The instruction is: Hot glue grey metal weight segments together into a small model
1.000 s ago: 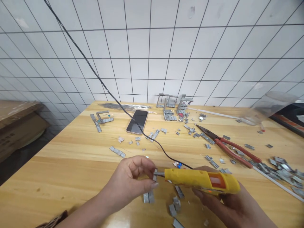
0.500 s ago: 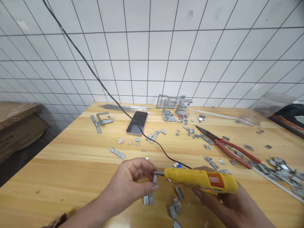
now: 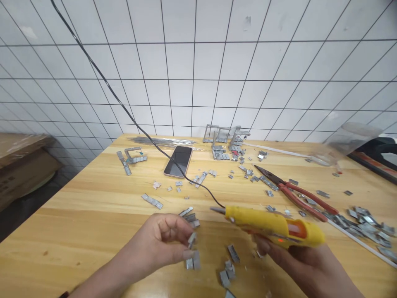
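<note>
Your left hand [image 3: 164, 242] pinches a small grey metal piece [image 3: 192, 239] between thumb and fingertips, low over the near middle of the bench [image 3: 93, 223]. Your right hand [image 3: 307, 258] wraps its grip around a yellow plastic glue gun [image 3: 259, 220] with a pointed grey nozzle [image 3: 218, 210], its tip aimed leftward. Half a second ago that nozzle touches the piece at your left fingertips; now the two are apart, the gun shifted up and to the right, the left hand a little lower and to the left. The piece is now tilted, and your left grip stays closed on it.

That parting uncovers a cluster of flat grey metal strips [image 3: 190, 219] just beyond your left fingertips, while the blue bit seen earlier beside the gun is now out of sight. Two joined-looking grey metal plates [image 3: 193, 261] lie beneath your left thumb, as before. The thin black cable [image 3: 136, 124] still crosses the dark-screened smartphone [image 3: 178, 161], and the red-handled pliers [image 3: 294, 192] lie beyond the gun, to its right, among metal scraps.
</note>
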A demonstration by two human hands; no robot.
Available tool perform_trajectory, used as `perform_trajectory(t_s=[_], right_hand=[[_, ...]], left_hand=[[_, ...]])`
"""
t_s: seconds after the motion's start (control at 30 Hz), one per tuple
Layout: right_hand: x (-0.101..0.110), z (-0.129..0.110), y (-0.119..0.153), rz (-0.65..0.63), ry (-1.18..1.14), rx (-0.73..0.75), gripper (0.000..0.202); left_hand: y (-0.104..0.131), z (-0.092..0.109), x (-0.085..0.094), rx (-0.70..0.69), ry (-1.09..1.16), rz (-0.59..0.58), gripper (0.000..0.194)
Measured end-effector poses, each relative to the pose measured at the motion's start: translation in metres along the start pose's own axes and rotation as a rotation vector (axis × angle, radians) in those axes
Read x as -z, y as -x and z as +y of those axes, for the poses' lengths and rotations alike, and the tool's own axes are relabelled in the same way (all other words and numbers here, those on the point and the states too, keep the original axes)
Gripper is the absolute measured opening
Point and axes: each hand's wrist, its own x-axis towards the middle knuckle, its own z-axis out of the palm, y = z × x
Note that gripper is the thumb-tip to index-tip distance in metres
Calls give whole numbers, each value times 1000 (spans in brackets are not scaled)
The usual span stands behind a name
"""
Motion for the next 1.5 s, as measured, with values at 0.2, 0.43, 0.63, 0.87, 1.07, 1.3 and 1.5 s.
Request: perform_trajectory(t_s=[0.2, 0.43, 0.63, 0.87, 1.07, 1.3, 1.5], right_hand=[[4, 6, -3, -107, -76, 25, 26], [6, 41, -37, 0, 656, 777, 40], [6, 69, -53, -130, 883, 740, 40], [11, 66, -60, -222, 898, 649, 48], [26, 55, -60, -330, 907, 684, 59], [-10, 3, -25, -312, 656, 759, 31], [-57, -13, -7, -567, 569, 525, 12]], left_hand=[[19, -10, 22, 117, 34, -10, 18], [39, -15, 34, 160, -68, 14, 21], [43, 6, 26, 317, -348, 14, 26], [31, 24, 14, 188, -855, -181, 11], [21, 29, 11, 116, -1084, -270, 18], [14, 27, 10, 111, -1021, -233, 12], [13, 25, 5, 77, -1036, -238, 15]])
